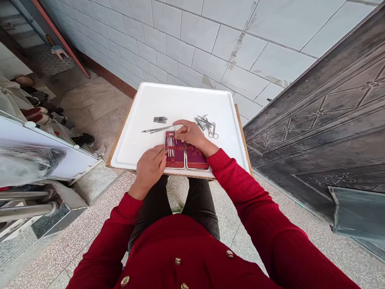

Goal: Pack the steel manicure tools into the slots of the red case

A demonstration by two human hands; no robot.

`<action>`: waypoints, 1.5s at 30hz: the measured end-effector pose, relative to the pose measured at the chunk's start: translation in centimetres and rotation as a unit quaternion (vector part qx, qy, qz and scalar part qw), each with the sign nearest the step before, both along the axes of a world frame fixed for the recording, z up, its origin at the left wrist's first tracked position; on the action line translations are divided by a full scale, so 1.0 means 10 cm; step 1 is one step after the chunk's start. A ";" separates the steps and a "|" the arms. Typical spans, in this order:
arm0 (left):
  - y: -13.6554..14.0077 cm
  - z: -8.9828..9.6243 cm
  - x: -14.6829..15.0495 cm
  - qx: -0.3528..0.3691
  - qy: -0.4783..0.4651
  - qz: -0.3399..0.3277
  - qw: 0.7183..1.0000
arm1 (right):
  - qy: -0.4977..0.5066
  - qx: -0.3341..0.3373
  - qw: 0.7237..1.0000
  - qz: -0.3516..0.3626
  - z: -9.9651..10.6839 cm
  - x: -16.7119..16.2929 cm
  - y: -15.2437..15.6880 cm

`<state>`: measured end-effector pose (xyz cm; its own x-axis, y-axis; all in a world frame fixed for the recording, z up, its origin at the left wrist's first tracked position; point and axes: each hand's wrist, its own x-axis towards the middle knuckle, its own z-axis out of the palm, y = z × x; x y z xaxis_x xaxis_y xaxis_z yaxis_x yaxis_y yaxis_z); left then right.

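A dark red manicure case [177,163] lies open on the white tabletop, with several slim metal tools [170,147] held under its left-hand loops. My left hand [151,165] is at the case's left edge, its fingers closed on that edge. Above the case, my right hand [191,135] pinches a thin metal manicure tool [175,129], held upright over the left half. Its exact kind is too small to tell. Partly behind my right fingers lie long, thin metal tools [156,129]. Nail clippers [160,119] rest farther back on the left.
Small scissors [213,132] and other metal tools lie in a heap on the right of the white tabletop [186,96]. A tiled wall [192,52] rises behind it. A dark patterned door [306,120] stands at the right, and a shoe rack [54,120] at the left.
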<state>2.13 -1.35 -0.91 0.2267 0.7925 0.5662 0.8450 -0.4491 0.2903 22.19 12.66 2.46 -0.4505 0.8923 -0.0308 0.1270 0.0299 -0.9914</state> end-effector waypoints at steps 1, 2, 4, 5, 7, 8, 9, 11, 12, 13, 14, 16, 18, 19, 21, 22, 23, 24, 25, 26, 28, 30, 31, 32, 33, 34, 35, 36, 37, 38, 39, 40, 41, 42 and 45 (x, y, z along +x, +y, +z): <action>0.00 0.00 0.00 0.002 0.001 -0.001 1.000 | -0.011 0.013 1.000 -0.006 -0.02 -0.01 -0.01; 0.00 0.00 0.00 0.005 0.002 -0.002 1.000 | -0.020 0.024 0.999 -0.010 -0.03 -0.02 -0.01; 0.00 0.00 0.00 0.010 0.006 -0.002 1.000 | -0.038 0.042 0.998 -0.014 -0.06 -0.03 -0.02; 0.00 0.00 0.00 0.011 0.008 -0.002 1.000 | -0.046 0.050 0.998 -0.017 -0.07 -0.03 -0.02; 0.00 0.01 0.00 0.011 0.012 0.000 1.000 | -0.064 0.066 0.995 -0.024 -0.08 -0.05 -0.03; 0.00 0.01 0.00 0.011 0.013 0.000 1.000 | -0.075 0.073 0.994 -0.028 -0.08 -0.05 -0.04; 0.00 0.01 0.00 0.012 0.013 0.001 1.000 | -0.086 0.079 0.993 -0.033 -0.07 -0.06 -0.05; 0.00 0.01 0.01 0.016 0.012 0.000 1.000 | -0.109 0.090 0.989 -0.036 -0.05 -0.07 -0.07; 0.00 0.01 0.01 0.021 0.012 -0.001 1.000 | -0.121 0.095 0.988 -0.035 -0.03 -0.07 -0.08; 0.00 0.00 0.01 0.027 0.013 -0.003 1.000 | -0.131 0.100 0.986 -0.031 -0.01 -0.08 -0.09; 0.00 0.00 0.00 0.034 0.014 -0.005 0.999 | -0.140 0.106 0.984 -0.028 0.01 -0.08 -0.11; 0.00 -0.01 0.00 0.044 0.015 -0.007 0.999 | -0.157 0.122 0.980 -0.024 0.06 -0.08 -0.13; 0.00 -0.01 0.00 0.044 0.013 -0.005 0.999 | -0.173 0.141 0.975 -0.022 0.09 -0.07 -0.15; 0.00 -0.01 0.00 0.040 0.012 -0.005 0.999 | -0.181 0.150 0.972 -0.021 0.10 -0.08 -0.15; 0.00 -0.01 0.00 0.036 0.011 -0.005 0.999 | -0.197 0.167 0.966 -0.020 0.10 -0.08 -0.16; 0.00 -0.01 0.00 0.036 0.011 -0.005 0.999 | -0.206 0.173 0.963 -0.020 0.10 -0.08 -0.16; 0.00 0.00 0.00 0.038 0.013 -0.006 0.999 | -0.215 0.178 0.960 -0.021 0.10 -0.09 -0.16; 0.00 0.00 0.00 0.041 0.015 -0.006 0.999 | -0.224 0.182 0.957 -0.023 0.09 -0.09 -0.16; 0.00 0.00 0.00 0.046 0.018 -0.006 0.999 | -0.232 0.185 0.955 -0.025 0.08 -0.09 -0.16; 0.01 0.00 0.01 0.050 0.020 -0.005 0.999 | -0.239 0.187 0.953 -0.025 0.07 -0.09 -0.16; 0.01 0.01 0.01 0.054 0.024 -0.004 0.998 | -0.247 0.190 0.950 -0.025 0.06 -0.09 -0.15; 0.01 0.01 0.01 0.056 0.027 -0.005 0.998 | -0.253 0.193 0.948 -0.025 0.06 -0.09 -0.15; 0.00 0.01 0.01 0.056 0.027 -0.005 0.998 | -0.257 0.194 0.946 -0.026 0.06 -0.09 -0.15; 0.00 0.01 0.00 0.057 0.028 -0.005 0.998 | -0.262 0.196 0.945 -0.026 0.06 -0.10 -0.16; 0.00 0.01 0.00 0.056 0.028 -0.005 0.998 | -0.267 0.196 0.943 -0.026 0.07 -0.10 -0.16; 0.00 0.01 0.00 0.055 0.028 -0.005 0.998 | -0.274 0.198 0.941 -0.025 0.08 -0.10 -0.17; 0.00 0.01 0.00 0.053 0.026 -0.006 0.998 | -0.281 0.200 0.938 -0.024 0.10 -0.10 -0.18; 0.00 0.00 0.00 0.051 0.025 -0.006 0.998 | -0.289 0.204 0.935 -0.023 0.11 -0.11 -0.19; 0.00 0.00 0.00 0.048 0.023 -0.007 0.999 | -0.297 0.208 0.932 -0.021 0.13 -0.11 -0.20; 0.00 0.00 0.00 0.044 0.020 -0.008 0.999 | -0.305 0.213 0.928 -0.019 0.14 -0.12 -0.20; 0.00 0.00 0.00 0.039 0.018 -0.008 0.999 | -0.312 0.217 0.925 -0.016 0.15 -0.12 -0.21; 0.00 0.00 0.00 0.033 0.016 -0.008 0.999 | -0.318 0.221 0.922 -0.014 0.16 -0.13 -0.22; 0.00 0.00 0.00 0.028 0.014 -0.006 0.999 | -0.323 0.225 0.919 -0.012 0.16 -0.13 -0.22; 0.00 0.00 0.00 0.024 0.012 -0.005 1.000 | -0.326 0.228 0.917 -0.011 0.16 -0.14 -0.23; -0.01 0.01 0.01 0.022 0.013 -0.006 1.000 | -0.324 0.227 0.918 -0.014 0.15 -0.14 -0.23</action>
